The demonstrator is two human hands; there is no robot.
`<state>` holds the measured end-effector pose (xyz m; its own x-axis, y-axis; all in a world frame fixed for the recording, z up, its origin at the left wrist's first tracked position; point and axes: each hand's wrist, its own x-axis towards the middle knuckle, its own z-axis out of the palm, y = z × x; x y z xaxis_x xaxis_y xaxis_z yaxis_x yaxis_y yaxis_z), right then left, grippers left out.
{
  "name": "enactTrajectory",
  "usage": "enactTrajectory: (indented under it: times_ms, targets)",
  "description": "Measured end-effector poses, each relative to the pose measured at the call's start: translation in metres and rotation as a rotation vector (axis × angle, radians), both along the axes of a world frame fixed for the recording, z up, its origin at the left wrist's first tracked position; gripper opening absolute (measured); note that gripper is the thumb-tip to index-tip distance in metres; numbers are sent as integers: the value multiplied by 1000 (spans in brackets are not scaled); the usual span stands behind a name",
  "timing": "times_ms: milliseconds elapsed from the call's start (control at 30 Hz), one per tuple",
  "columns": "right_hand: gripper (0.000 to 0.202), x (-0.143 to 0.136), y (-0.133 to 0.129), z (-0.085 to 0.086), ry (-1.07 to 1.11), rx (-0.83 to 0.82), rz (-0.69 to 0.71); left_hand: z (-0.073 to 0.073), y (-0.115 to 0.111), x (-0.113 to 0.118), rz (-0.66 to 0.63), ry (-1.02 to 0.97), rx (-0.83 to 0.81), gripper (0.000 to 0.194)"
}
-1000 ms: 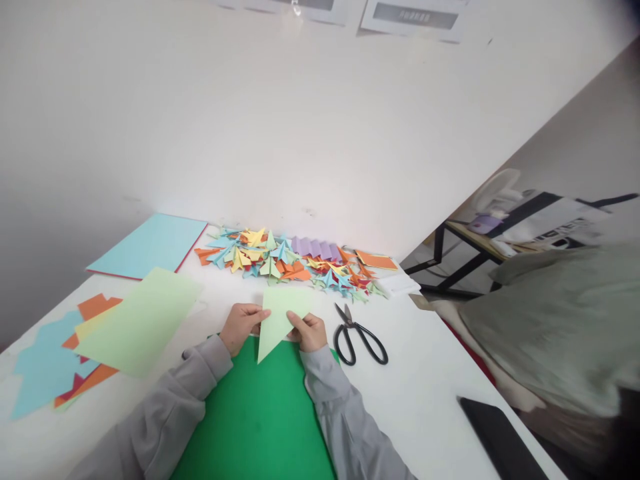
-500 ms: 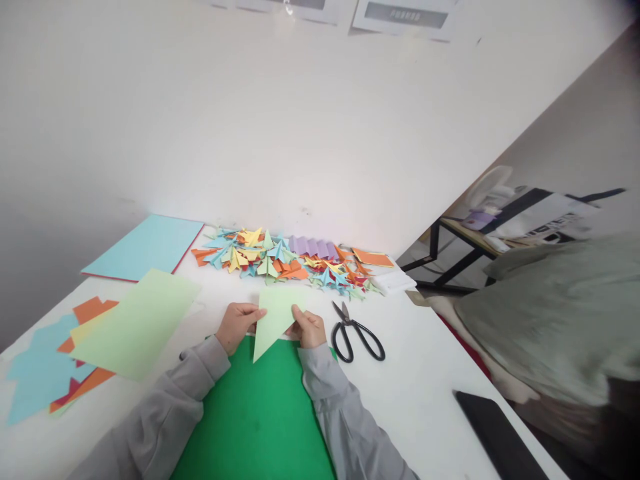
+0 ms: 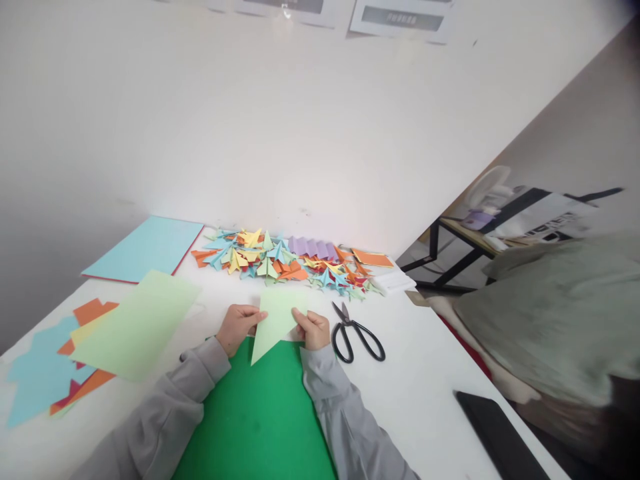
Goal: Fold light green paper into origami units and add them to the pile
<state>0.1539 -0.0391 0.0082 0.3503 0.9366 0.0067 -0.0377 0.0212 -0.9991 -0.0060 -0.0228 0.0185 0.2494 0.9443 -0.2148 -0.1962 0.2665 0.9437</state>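
A pale green sheet of paper (image 3: 274, 320), with a pointed corner hanging at its lower left, is held up between my two hands. My left hand (image 3: 237, 328) pinches its left edge, thumb on the near face. At the right edge my right hand (image 3: 312, 328) grips it with thumb in front; its other fingers are partly hidden behind. Beneath the paper lies a green mat or board (image 3: 257, 420). Black-handled scissors (image 3: 357, 332), blades parted, rest just right of my right hand.
Small folded paper planes (image 3: 270, 257) in several colours are heaped along the wall, beside a pleated purple paper (image 3: 313, 249). Coloured paper pieces and a large pale green sheet (image 3: 135, 327) lie left. A blue sheet (image 3: 145, 248) sits behind. A black flat object (image 3: 500, 433) and a person (image 3: 555, 313) are right.
My right hand has shifted slightly to the right along with its edge of the paper. The paper's lower point has moved a little down and left. Both hands keep their hold.
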Motion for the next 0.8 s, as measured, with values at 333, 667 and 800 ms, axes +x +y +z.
enactTrajectory:
  times_ms: [333,667,800]
  targets:
    - [51,1,3,-7,39,-4,60,1,0,-1,5,-2,-1,27]
    - [47,2,2,-8,118,-7,151,-1,0,-2,18,12,1,27]
    - [45,4,3,-7,148,-5,198,0,1,-3,22,11,0,28]
